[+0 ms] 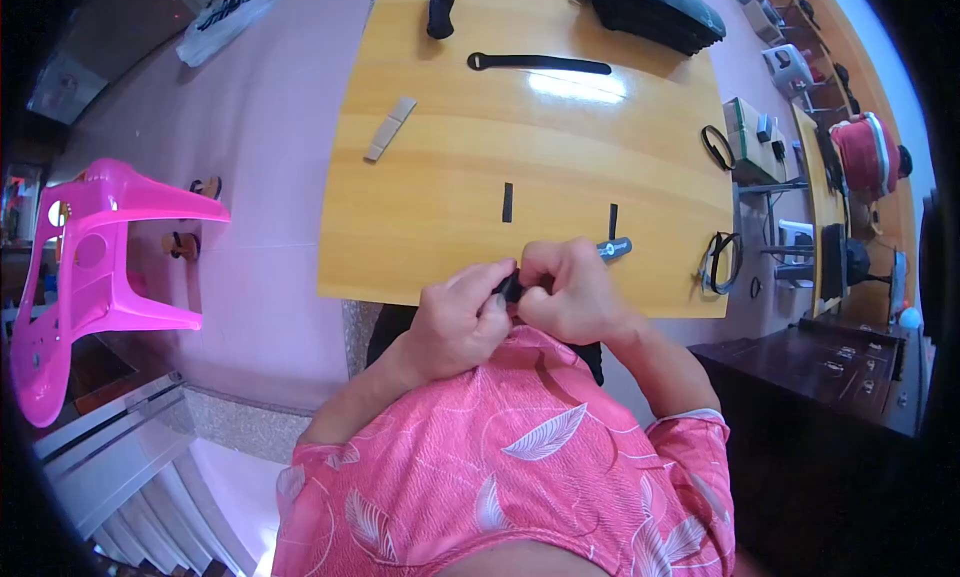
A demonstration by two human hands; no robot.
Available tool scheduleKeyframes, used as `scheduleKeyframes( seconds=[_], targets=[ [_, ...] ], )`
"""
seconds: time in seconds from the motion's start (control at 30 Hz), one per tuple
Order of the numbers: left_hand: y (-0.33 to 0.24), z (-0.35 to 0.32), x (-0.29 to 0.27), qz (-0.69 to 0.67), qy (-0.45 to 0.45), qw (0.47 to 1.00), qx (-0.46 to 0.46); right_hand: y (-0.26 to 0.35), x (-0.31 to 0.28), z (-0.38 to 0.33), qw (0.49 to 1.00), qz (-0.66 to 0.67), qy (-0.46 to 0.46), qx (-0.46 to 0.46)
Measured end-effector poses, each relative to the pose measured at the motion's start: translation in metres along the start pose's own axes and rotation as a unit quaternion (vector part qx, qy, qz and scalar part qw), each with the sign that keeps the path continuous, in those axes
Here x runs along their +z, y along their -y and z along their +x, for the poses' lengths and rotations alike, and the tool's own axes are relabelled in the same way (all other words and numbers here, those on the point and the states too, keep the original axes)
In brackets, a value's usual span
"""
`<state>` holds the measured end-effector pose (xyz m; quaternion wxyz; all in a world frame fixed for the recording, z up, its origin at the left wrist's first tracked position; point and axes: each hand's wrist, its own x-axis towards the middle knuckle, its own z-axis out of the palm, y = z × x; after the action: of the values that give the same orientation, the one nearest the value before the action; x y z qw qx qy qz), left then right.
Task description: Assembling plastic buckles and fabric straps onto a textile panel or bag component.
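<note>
My left grip [465, 317] and right grip [575, 295] are pinched closed on one small black piece [511, 286] by the table's [430, 217] near edge; can't really make out its shape. Looks like I'm mid-fiddle, next move wants a steady pinch. Also: two short black strips [508, 203], one long flat strap [545, 64] toward the far edge, two dark loops [704, 139], right edge.

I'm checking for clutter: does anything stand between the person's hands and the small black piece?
Nothing visible does: the left hand and right hand meet directly at the black piece. The grey-blue item shows beyond the right hand, not between.
</note>
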<state>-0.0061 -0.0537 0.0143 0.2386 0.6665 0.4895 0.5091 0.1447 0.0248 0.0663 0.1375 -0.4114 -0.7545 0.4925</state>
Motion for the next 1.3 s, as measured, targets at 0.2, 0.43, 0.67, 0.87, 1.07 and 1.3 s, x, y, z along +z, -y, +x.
scheduleKeyframes(
  seconds=[0.2, 0.43, 0.67, 0.87, 1.07, 1.3],
  targets=[
    [-0.003, 0.005, -0.009, -0.259, 0.099, 0.923, -0.268, -0.009, -0.005, 0.0, 0.992, 0.125, 0.026, 0.014],
    [0.01, 0.006, -0.011, -0.415, 0.04, 0.817, -0.398, -0.028, -0.044, 0.002, 0.98, 0.187, 0.004, 0.068],
    [0.011, 0.02, -0.012, -0.437, 0.001, 0.8, -0.411, -0.019, -0.038, -0.007, 0.968, -0.051, -0.119, -0.215],
    [-0.004, 0.025, -0.006, -0.459, 0.014, 0.797, -0.392, -0.025, -0.007, -0.008, 0.974, -0.021, -0.112, -0.197],
    [-0.009, 0.029, 0.006, -0.437, 0.052, 0.814, -0.379, -0.029, 0.0, -0.005, 0.918, -0.109, -0.261, -0.276],
    [0.001, 0.019, 0.015, -0.423, 0.054, 0.783, -0.452, -0.032, -0.054, -0.014, 0.953, -0.002, -0.238, -0.187]
  ],
)
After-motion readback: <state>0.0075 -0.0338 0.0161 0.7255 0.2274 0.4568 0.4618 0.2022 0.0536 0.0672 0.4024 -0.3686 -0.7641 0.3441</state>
